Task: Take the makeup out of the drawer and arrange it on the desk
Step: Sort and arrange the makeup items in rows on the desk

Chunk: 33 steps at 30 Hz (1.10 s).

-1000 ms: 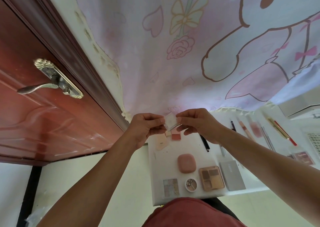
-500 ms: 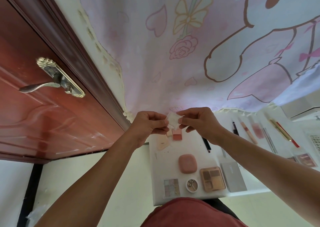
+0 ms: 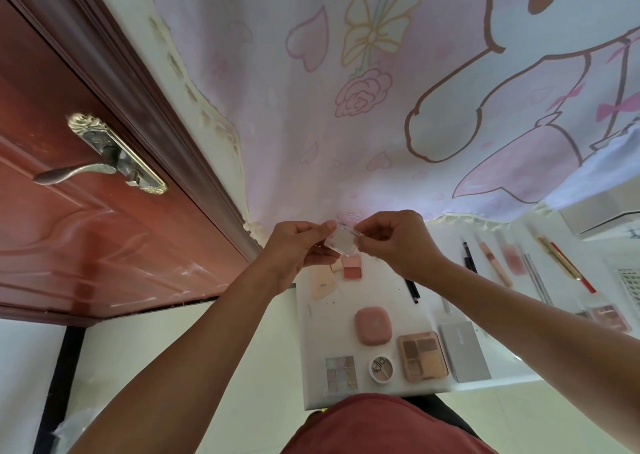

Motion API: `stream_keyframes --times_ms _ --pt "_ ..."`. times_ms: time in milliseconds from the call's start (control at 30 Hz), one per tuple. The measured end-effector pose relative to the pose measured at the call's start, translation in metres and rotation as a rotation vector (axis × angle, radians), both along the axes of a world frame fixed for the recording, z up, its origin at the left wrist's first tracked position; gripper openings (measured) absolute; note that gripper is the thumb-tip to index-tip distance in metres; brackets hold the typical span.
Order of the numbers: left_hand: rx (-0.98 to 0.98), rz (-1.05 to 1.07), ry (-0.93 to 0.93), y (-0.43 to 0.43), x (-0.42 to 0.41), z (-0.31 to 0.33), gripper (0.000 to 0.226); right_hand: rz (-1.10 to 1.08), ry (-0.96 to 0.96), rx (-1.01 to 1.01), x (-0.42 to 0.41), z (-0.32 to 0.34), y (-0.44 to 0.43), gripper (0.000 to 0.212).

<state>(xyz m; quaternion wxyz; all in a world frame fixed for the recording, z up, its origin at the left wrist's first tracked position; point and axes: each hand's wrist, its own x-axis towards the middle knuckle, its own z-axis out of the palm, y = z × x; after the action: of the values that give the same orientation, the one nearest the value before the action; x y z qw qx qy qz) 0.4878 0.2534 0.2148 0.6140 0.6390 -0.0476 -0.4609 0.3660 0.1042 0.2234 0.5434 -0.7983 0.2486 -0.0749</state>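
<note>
Where both hands meet: a small clear makeup case point(image 3: 341, 242) is held in the air above the far left corner of the desk point(image 3: 320, 336), and only fingers touch it; whether its lid is lifted cannot be told.
Left hand point(image 3: 301, 249): thumb and fingertips pinch the case's left side.
Right hand point(image 3: 394, 242): thumb and forefinger pinch the case's right edge, the other fingers curled in.
Far left corner: a two-tone pink blush pan point(image 3: 352, 268), with a beige puff point(image 3: 323, 282) just beside it toward the left edge.
Middle of the desk: a rounded pink compact point(image 3: 373, 325), lid down.
Near edge, starting at the left edge: a pastel eyeshadow grid point(image 3: 341, 372), a round white pot point(image 3: 381, 369), a brown eyeshadow palette point(image 3: 422, 356) and a flat grey box point(image 3: 464, 349), close side by side.
Right side: a black pencil point(image 3: 412, 287), then slim pens and tubes point(image 3: 495, 263) laid in a row.
Behind the desk: a cartoon cloth point(image 3: 381, 90) on the wall.
Left of the desk: a red-brown door point(image 3: 69, 246) with a brass lever handle point(image 3: 104, 163).
</note>
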Motion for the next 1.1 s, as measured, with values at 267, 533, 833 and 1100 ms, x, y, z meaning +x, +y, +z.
stream_keyframes --times_ms 267,533,833,1100 --pt "0.107 0.025 0.067 -0.004 0.002 0.006 0.039 0.014 0.007 -0.128 -0.005 -0.013 0.000 0.014" --pt "0.078 0.040 0.124 -0.001 0.004 0.004 0.025 -0.042 0.139 0.659 -0.006 -0.010 -0.008 0.021" --pt "0.060 0.011 0.085 -0.002 0.007 0.005 0.009 -0.117 0.183 0.966 -0.001 -0.014 -0.010 0.017" --pt "0.062 -0.001 0.056 0.000 0.006 0.002 0.008 -0.095 0.205 0.941 0.002 -0.015 -0.012 0.029"
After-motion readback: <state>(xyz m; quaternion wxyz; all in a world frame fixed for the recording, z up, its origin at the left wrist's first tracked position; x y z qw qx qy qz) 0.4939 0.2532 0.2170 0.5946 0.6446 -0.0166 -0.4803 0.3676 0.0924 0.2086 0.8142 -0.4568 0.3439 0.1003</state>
